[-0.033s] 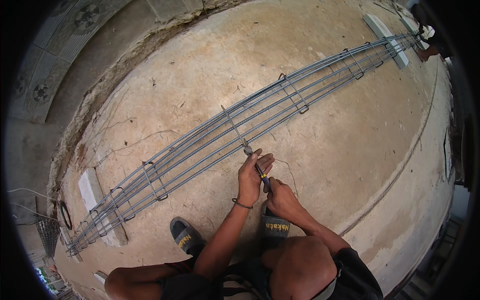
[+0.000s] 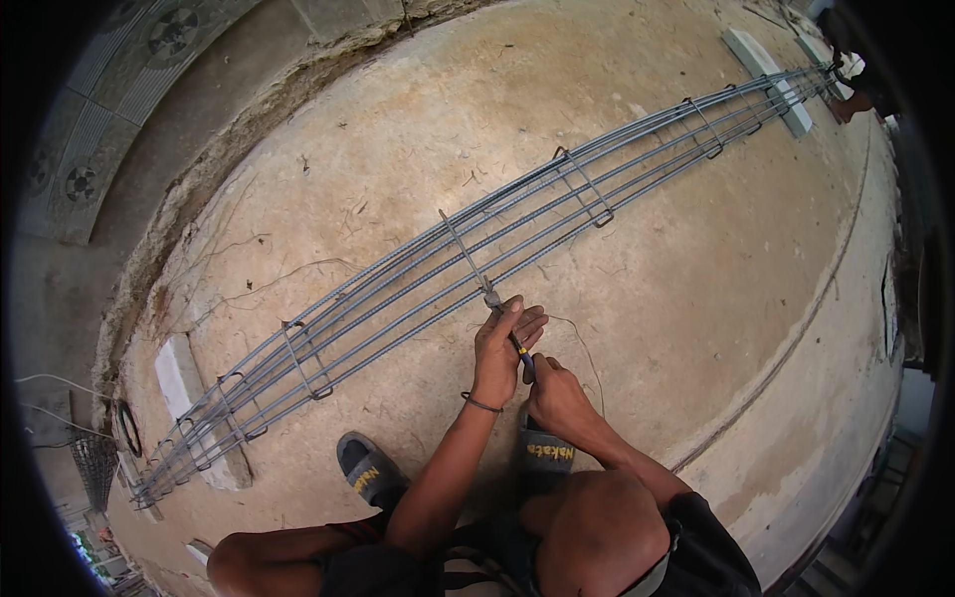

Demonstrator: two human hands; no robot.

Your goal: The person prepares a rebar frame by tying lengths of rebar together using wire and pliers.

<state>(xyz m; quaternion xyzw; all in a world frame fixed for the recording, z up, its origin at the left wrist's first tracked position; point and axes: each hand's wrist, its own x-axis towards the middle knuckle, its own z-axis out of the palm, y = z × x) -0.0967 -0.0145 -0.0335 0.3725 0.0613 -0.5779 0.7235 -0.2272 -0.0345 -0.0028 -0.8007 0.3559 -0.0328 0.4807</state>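
A long cage of steel reinforcing bars (image 2: 428,261) crosses the floor diagonally, with bent stirrups around the bars. At its near edge, the jaws of my pincers (image 2: 524,352) meet the lower end of a stirrup (image 2: 461,242). Their dark handles carry a yellow band. My right hand (image 2: 560,400) is closed round the handle ends. Higher up, my left hand (image 2: 497,350) cups the pincers, its thumb over them and its other fingers loosely curled. A thin wire (image 2: 587,348) trails right from beside the left fingertips; whether that hand holds it is hidden.
Pale blocks prop the cage, one at the left (image 2: 179,373) and one at the far right (image 2: 761,65). Another person (image 2: 860,95) is by the far right end. My sandalled feet (image 2: 370,466) stand close to the cage. A rough ledge (image 2: 214,164) runs along the left.
My right hand and the pincer handles have shifted very slightly. The thin wire's loose end lies a little farther right and lower. The cage has not moved.
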